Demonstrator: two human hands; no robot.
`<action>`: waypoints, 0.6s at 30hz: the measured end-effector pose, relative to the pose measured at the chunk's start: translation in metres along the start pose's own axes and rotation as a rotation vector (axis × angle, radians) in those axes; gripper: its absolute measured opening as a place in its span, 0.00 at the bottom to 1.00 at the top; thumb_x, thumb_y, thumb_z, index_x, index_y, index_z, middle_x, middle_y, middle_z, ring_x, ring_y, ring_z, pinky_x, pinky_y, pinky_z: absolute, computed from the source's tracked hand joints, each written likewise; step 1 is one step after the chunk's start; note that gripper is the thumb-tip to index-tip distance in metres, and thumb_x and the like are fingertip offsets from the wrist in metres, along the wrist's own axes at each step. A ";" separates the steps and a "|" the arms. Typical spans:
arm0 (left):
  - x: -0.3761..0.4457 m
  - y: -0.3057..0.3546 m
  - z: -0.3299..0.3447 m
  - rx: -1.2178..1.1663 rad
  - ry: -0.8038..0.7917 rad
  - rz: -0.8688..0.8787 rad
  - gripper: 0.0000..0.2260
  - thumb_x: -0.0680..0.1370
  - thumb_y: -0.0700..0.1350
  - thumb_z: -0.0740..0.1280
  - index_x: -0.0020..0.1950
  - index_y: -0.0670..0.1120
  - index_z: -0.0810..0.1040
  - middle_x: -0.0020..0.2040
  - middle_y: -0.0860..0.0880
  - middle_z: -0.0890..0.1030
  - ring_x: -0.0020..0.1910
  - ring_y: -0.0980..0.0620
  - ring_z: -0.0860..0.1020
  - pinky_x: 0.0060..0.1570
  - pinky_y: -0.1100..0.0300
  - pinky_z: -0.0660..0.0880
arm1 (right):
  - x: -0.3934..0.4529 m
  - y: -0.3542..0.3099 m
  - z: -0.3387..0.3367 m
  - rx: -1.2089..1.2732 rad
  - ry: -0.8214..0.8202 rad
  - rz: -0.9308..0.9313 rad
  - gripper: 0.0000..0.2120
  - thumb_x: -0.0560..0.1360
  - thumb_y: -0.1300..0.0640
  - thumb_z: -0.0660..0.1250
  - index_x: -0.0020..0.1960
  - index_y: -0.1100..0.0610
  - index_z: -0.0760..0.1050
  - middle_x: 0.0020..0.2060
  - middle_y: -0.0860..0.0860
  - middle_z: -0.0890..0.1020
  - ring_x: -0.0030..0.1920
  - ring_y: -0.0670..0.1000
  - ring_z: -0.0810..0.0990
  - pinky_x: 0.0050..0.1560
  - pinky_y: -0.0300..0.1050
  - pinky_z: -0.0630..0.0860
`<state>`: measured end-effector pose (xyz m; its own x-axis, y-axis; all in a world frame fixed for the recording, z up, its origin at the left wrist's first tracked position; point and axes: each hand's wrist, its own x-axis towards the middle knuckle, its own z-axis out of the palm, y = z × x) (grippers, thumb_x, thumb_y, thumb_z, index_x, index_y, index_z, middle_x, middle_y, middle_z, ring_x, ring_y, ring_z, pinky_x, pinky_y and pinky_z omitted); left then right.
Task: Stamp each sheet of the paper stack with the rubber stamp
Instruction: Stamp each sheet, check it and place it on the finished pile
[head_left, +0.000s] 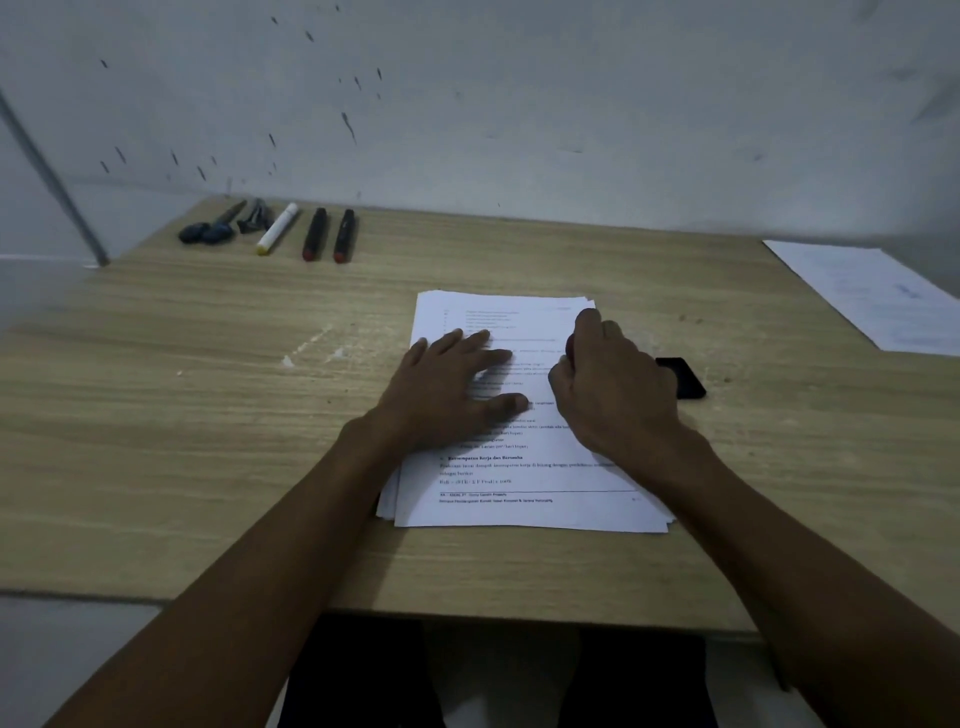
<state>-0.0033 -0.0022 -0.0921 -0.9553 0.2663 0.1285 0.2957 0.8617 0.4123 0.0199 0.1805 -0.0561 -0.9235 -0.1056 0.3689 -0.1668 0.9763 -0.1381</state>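
A stack of printed white sheets (524, 483) lies at the middle of the wooden table (208, 415). My left hand (447, 395) rests flat on the stack's left half, fingers spread. My right hand (610, 384) is closed in a fist over the stack's right side, gripping the rubber stamp (570, 347), of which only a small reddish part shows past the fingers. Whether the stamp touches the paper is hidden by the hand. A black ink pad (683, 378) lies on the table just right of the fist.
A separate white sheet (878, 296) lies at the table's far right edge. Along the back left sit scissors (208, 228), a dark clip (254, 215), a white marker (278, 228) and two black markers (330, 235). A grey wall rises behind the table.
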 end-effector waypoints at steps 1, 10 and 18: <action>-0.001 0.001 -0.001 0.002 -0.005 -0.003 0.31 0.73 0.69 0.61 0.73 0.60 0.65 0.78 0.56 0.58 0.78 0.54 0.51 0.76 0.48 0.45 | 0.000 0.000 0.000 0.000 -0.002 0.001 0.13 0.80 0.52 0.55 0.61 0.57 0.64 0.46 0.52 0.74 0.38 0.56 0.76 0.31 0.44 0.61; 0.003 0.012 -0.017 0.021 -0.147 -0.035 0.32 0.73 0.68 0.63 0.75 0.58 0.63 0.79 0.54 0.55 0.78 0.52 0.48 0.75 0.44 0.43 | 0.002 0.004 -0.012 0.072 -0.051 -0.011 0.11 0.81 0.51 0.56 0.57 0.57 0.65 0.45 0.53 0.76 0.40 0.56 0.75 0.37 0.48 0.67; 0.011 0.034 -0.033 -0.010 -0.146 -0.070 0.30 0.77 0.60 0.65 0.75 0.51 0.62 0.78 0.50 0.58 0.78 0.49 0.53 0.75 0.48 0.51 | 0.002 0.026 -0.038 0.355 0.103 0.090 0.08 0.80 0.49 0.60 0.52 0.53 0.67 0.44 0.50 0.77 0.42 0.55 0.75 0.39 0.48 0.69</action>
<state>-0.0039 0.0152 -0.0466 -0.9633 0.2663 -0.0329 0.2277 0.8763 0.4245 0.0266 0.2130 -0.0241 -0.9033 0.0151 0.4287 -0.2123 0.8528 -0.4772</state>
